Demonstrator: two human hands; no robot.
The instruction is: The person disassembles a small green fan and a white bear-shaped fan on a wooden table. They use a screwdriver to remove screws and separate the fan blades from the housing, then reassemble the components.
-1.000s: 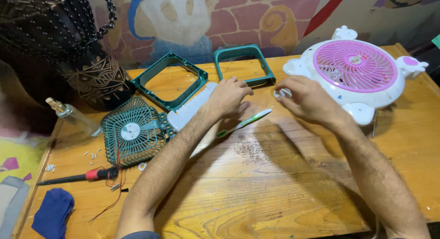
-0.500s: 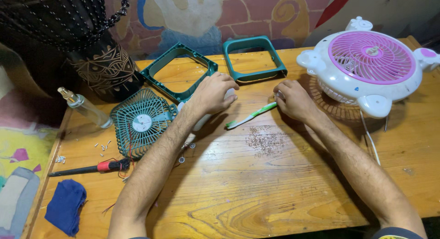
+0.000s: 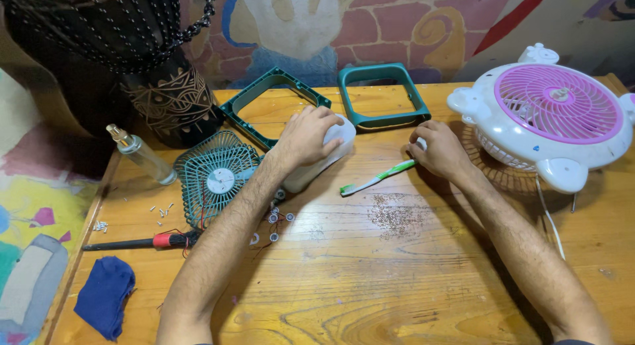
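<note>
A wooden table (image 3: 397, 285) with a strong grain carries everything here, and behind it rises a wall (image 3: 410, 21) painted with brick shapes and bright swirls. The left hand (image 3: 307, 136) lies on a white plastic part (image 3: 324, 156), its fingers curled over the top and gripping it, near the middle of the table. The right hand (image 3: 440, 150) rests just beside it with its fingers closed around the handle end of a green and white toothbrush (image 3: 377, 178), whose head lies on the wood (a small white bit also shows at the fingertips, too hidden to make out). Two green frames (image 3: 383, 97) lie at the back edge. A green fan grille (image 3: 215, 176) sits to the left, with small screws (image 3: 159, 213) scattered close by. A screwdriver (image 3: 142, 241) and a blue cloth (image 3: 106, 295) lie at the left edge, near a small glass bottle (image 3: 142, 153) and a dark carved drum (image 3: 165, 100). A pink and white fan (image 3: 555, 120) fills the right corner.
</note>
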